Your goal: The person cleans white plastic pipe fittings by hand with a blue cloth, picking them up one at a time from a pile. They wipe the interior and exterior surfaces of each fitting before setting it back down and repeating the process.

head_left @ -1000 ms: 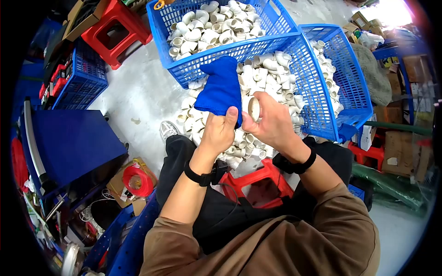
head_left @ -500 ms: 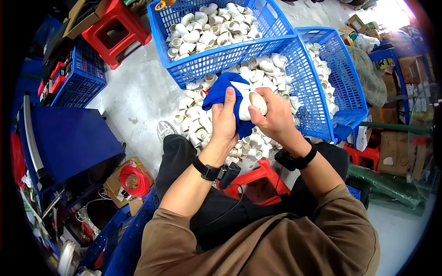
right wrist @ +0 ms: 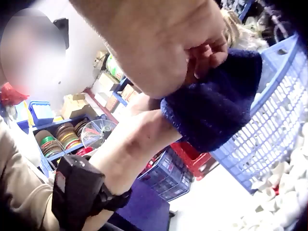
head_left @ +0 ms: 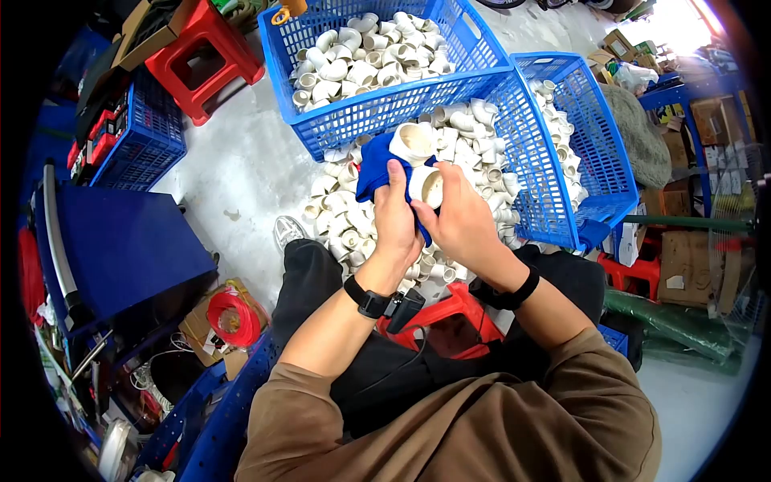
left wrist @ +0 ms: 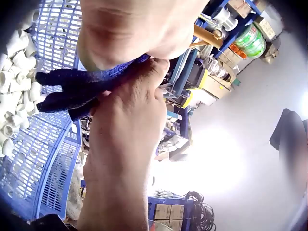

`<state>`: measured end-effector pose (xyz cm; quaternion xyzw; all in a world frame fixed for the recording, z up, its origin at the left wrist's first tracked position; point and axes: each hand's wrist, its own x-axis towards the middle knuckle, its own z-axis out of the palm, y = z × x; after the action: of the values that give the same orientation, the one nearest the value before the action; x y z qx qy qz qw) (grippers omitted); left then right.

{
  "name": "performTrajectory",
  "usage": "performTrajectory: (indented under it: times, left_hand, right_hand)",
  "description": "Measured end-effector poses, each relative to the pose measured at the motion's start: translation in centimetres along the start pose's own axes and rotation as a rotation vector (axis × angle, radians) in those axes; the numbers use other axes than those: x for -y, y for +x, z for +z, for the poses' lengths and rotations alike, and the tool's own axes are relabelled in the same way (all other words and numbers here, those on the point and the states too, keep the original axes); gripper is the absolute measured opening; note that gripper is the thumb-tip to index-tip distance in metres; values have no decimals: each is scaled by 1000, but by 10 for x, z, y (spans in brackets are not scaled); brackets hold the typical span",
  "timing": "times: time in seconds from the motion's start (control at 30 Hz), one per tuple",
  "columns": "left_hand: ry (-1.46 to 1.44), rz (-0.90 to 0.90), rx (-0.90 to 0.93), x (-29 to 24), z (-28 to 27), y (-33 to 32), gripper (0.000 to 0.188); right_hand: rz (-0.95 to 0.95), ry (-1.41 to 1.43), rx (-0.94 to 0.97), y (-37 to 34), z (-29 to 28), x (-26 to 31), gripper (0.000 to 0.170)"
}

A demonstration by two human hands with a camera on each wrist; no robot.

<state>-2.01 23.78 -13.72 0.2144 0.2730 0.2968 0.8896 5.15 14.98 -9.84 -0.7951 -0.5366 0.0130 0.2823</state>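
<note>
A white pipe elbow (head_left: 414, 145) is between my two hands in the head view, with both round mouths showing. My left hand (head_left: 395, 221) holds a blue cloth (head_left: 374, 167) wrapped against its left side, thumb lying over the cloth. The fingers of my right hand (head_left: 464, 221) grip the elbow by its nearer mouth. In the left wrist view the cloth (left wrist: 72, 89) hangs in folds beyond the hands. From the right wrist the cloth (right wrist: 216, 103) spreads below the fingers and hides the elbow.
A heap of white pipe fittings (head_left: 337, 221) lies on the floor below my hands. Blue crates (head_left: 401, 87) with more fittings stand ahead and at the right (head_left: 622, 173). A red stool (head_left: 458, 313) sits between my knees; a blue cabinet (head_left: 120, 257) is at the left.
The cloth, spread high over the elbow earlier, is now bunched lower at its left. The elbow has turned, so both mouths face up where one rim showed before.
</note>
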Motion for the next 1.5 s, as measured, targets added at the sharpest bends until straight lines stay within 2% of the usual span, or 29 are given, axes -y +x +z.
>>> performTrajectory:
  times: [0.03,0.07,0.1,0.13,0.17,0.23,0.3,0.33,0.37,0.43,0.5,0.57,0.6,0.63,0.7,0.77,0.83,0.9,1.0,1.03,1.1,1.17,1.2,1.23,1.33,1.37,1.43,1.47,1.5]
  left_hand:
    - [-32,60,-15,2,1,2,44]
    - [8,116,27,1,-1,1,42]
    - [47,173,68,-7,4,-2,41]
    - [158,292,142,-10,4,-1,43]
    - [222,285,180,-16,1,-4,42]
    - [406,329,314,-23,-13,3,41]
    - [450,437,400,-36,-6,-3,39]
    - [468,406,422,-37,-8,-5,40]
    - [486,373,443,-38,-13,-6,42]
    - [572,411,487,-35,-19,-5,41]
    - [659,455,524,-29,-24,-3,40]
    - [538,476,479,-20,-24,3,38]
    - [515,451,476,-27,-13,2,41]
    - [426,360,377,-28,-7,0,41]
    - [311,36,320,-34,-13,2,39]
    - [306,-211,326,-39,-16,7,36]
    - [126,-401,409,-30,-18,7,40]
    - [-9,-480,395,-28,-12,0,52]
    - [-231,-416,465,-24,2,-15,61]
    - [-138,-385,422,-30,13,-24,63]
    - [-279,-318,442,-26,12,-26,61]
    - [-485,-312,633,-28,0,-21,60]
    - [-418,-292,515,-26,-3,-17,62]
    - [-265,-161,490,-30,2,-18,55]
    - [415,251,421,-18,-8,-16,30]
    - [396,305,403,-13,-11,-17,26]
    - [777,525,503,-25,-22,-8,26]
    - [819,632,449,-26,-21,-8,30]
    - [818,631,449,-26,-20,-5,30]
  right_hand:
    - [28,36,20,0,-2,0,60]
    - [138,132,100,-2,-8,2,53]
    - [135,132,100,2,-20,3,53]
    - [190,168,244,6,-33,2,50]
    - [249,204,387,7,-44,-4,47]
    - [258,372,198,4,-51,-25,49]
    - [258,514,146,12,-65,-34,51]
    - [265,563,193,14,-70,-30,54]
    - [268,560,191,16,-75,-23,54]
    - [183,312,326,21,-78,-5,53]
    - [195,415,279,17,-63,2,49]
    - [162,231,174,14,-55,15,44]
    - [132,208,194,14,-52,14,43]
    - [131,209,193,14,-50,12,43]
    - [-172,91,204,14,-49,6,45]
    - [-250,66,270,14,-55,-1,49]
    - [-399,92,450,18,-63,-1,51]
    - [-246,190,539,26,-76,-3,53]
    - [-97,431,60,13,-65,-38,55]
    - [-47,545,-105,11,-59,-47,57]
    - [-38,517,-89,5,-55,-53,60]
    - [-44,531,-235,-1,-43,-45,56]
    - [-16,599,-285,-3,-33,-46,53]
    - [-17,598,-286,-7,-26,-47,53]
    - [253,1010,-247,-12,-14,-38,48]
    - [253,1011,-247,-13,-16,-34,48]
    - [454,1111,-6,-12,-29,-15,45]
    - [412,978,73,-11,-34,-7,43]
    - [419,979,73,-13,-33,1,47]
